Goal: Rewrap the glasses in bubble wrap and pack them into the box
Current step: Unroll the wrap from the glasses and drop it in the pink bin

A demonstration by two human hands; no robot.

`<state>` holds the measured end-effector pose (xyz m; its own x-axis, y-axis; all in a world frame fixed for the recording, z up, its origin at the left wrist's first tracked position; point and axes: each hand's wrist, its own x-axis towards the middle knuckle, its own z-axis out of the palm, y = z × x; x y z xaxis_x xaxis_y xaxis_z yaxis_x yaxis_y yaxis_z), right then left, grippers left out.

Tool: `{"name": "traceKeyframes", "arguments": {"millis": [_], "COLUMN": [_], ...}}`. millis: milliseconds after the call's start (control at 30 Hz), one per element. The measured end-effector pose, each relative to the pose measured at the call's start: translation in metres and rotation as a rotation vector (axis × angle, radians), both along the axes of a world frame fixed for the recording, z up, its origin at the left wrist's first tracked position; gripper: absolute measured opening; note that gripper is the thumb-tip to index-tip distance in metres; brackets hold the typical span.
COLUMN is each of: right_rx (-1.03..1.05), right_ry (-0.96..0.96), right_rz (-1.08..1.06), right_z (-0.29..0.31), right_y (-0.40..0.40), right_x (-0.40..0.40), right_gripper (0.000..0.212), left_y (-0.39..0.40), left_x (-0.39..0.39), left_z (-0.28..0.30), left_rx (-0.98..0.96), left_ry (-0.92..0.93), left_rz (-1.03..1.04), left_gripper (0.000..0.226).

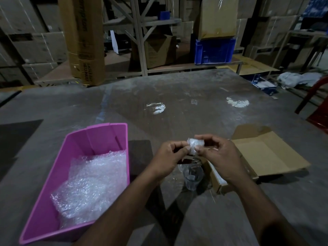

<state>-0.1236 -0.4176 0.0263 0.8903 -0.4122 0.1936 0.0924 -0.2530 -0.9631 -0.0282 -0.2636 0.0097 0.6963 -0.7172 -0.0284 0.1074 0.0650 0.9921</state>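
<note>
Both hands raised over grey table [195, 96]. Left hand [168, 157] and right hand [216, 157] pinch a crumpled bubble wrap wad [194, 145]. Clear ribbed glass [192, 176] upright below, beside open cardboard box [266, 153]. Pink plastic bin [53, 201] holds more bubbly sheets [92, 183].

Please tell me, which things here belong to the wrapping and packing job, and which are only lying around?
For the job:
- wrapped bundle, pinched by left hand and right hand
- bare glass on the table
- bubble wrap in the pink bin
- open cardboard box

Lying about:
- blue crate
- red chair
- cloth heap
</note>
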Motion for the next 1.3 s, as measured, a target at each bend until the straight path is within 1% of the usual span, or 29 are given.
{"name": "traceKeyframes", "arguments": {"millis": [100, 200, 300, 400, 467, 533, 600, 633, 700, 767, 833, 1000, 1167, 1300], "right_rx": [-0.044, -0.092, -0.248, -0.46, -0.623, -0.727, -0.798, -0.837, -0.924, -1.038, -1.122, -1.256, -1.283, -1.286], "right_ry": [0.027, 0.053, 0.145, 0.276, 0.336, 0.366, 0.372, 0.375, 0.386, 0.389, 0.384, 0.464, 0.585, 0.615], "right_rz": [0.032, 0.046, 0.009, 0.038, 0.105, 0.168, 0.207, 0.224, 0.249, 0.246, 0.24, 0.274, 0.391, 0.464], "right_z": [-0.001, -0.001, -0.008, -0.019, -0.024, -0.025, -0.024, -0.024, -0.025, -0.026, -0.028, -0.032, -0.034, -0.023], "right_y": [0.001, -0.002, -0.01, -0.014, -0.013, -0.008, -0.003, -0.001, 0.001, 0.004, 0.005, 0.011, 0.009, 0.005], "right_x": [-0.002, -0.003, 0.001, 0.005, 0.007, 0.007, 0.01, 0.011, 0.015, 0.018, 0.02, 0.024, 0.025, 0.029], "right_gripper": [0.025, 0.023, 0.028, 0.023, 0.022, 0.023, 0.02, 0.018, 0.015, 0.012, 0.014, 0.015, 0.02, 0.025], "left_y": [-0.002, -0.005, -0.005, -0.003, -0.001, 0.001, 0.002, 0.002, 0.002, 0.003, 0.003, 0.005, 0.002, 0.003], "left_x": [0.001, 0.001, 0.003, 0.001, -0.005, -0.013, -0.017, -0.019, -0.021, -0.024, -0.028, -0.028, -0.029, -0.027], "left_z": [-0.007, -0.013, -0.025, -0.04, -0.045, -0.047, -0.049, -0.051, -0.053, -0.052, -0.053, -0.056, -0.058, -0.062], "left_rx": [0.02, 0.071, 0.17, 0.327, 0.401, 0.433, 0.452, 0.457, 0.453, 0.448, 0.443, 0.427, 0.422, 0.405], "left_ry": [-0.001, -0.015, -0.085, -0.173, -0.204, -0.218, -0.261, -0.303, -0.389, -0.431, -0.455, -0.43, -0.425, -0.406], "left_rz": [0.095, 0.174, 0.259, 0.326, 0.31, 0.24, 0.146, 0.126, 0.147, 0.172, 0.162, 0.169, 0.16, 0.153], "left_gripper": [0.01, 0.009, 0.018, 0.024, 0.03, 0.047, 0.064, 0.067, 0.062, 0.063, 0.067, 0.085, 0.09, 0.09]}}
